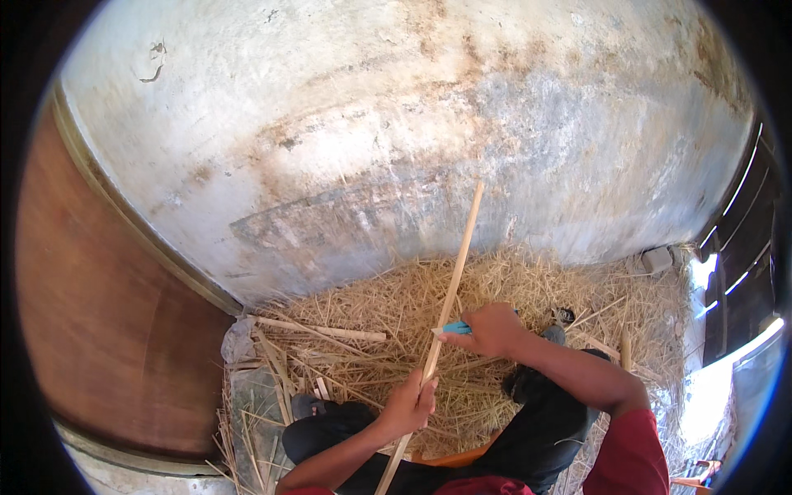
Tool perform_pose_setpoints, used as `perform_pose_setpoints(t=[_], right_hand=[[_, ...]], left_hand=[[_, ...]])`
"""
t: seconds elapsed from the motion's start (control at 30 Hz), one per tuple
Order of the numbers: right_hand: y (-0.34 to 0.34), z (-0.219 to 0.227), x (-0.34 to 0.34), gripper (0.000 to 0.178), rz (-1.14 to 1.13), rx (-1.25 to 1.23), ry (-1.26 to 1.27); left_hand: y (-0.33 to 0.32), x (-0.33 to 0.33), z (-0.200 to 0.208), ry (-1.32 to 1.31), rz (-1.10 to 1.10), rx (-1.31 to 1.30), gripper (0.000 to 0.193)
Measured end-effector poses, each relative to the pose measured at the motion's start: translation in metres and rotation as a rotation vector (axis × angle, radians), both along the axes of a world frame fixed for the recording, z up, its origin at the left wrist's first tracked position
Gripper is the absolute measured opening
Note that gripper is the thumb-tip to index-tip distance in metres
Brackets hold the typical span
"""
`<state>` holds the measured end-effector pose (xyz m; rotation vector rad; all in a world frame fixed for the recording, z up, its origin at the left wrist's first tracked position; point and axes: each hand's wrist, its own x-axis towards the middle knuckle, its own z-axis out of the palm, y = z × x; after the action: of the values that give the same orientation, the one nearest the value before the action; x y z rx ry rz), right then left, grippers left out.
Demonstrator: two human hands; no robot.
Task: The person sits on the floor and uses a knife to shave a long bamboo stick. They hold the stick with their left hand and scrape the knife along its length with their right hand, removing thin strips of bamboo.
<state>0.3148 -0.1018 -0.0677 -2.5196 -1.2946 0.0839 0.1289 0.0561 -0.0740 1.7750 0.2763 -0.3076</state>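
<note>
A long pale wooden strip [460,268], perhaps bamboo, slants up from my lap toward the wall. My left hand [408,406] is closed around its lower part. Closed too, my right hand [493,330] grips a blue-handled knife [456,328], whose front end meets the strip above my left hand. The knife's blade is too small to make out clearly. The strip's upper end stands in the air before the wall, and its lower end runs out of the picture past my lap.
Straw-like shavings [528,280] cover the floor between my feet and the stained wall [371,148]. A loose stick [322,330] lies at left, near a brown door panel [124,305]. A grey block [657,260] sits at the far right. Something orange [462,456] shows under me.
</note>
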Motion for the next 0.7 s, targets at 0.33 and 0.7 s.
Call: perform_pose_setpoints(t=[0.33, 0.7], right_hand=[[0.012, -0.02, 0.013, 0.078, -0.016, -0.112, -0.117], [0.036, -0.033, 0.055, 0.08, -0.033, 0.039, -0.214]], left_hand=[[0.017, -0.01, -0.011, -0.05, -0.078, 0.282, 0.023], [0.022, -0.01, 0.003, -0.122, -0.024, 0.429, 0.019]])
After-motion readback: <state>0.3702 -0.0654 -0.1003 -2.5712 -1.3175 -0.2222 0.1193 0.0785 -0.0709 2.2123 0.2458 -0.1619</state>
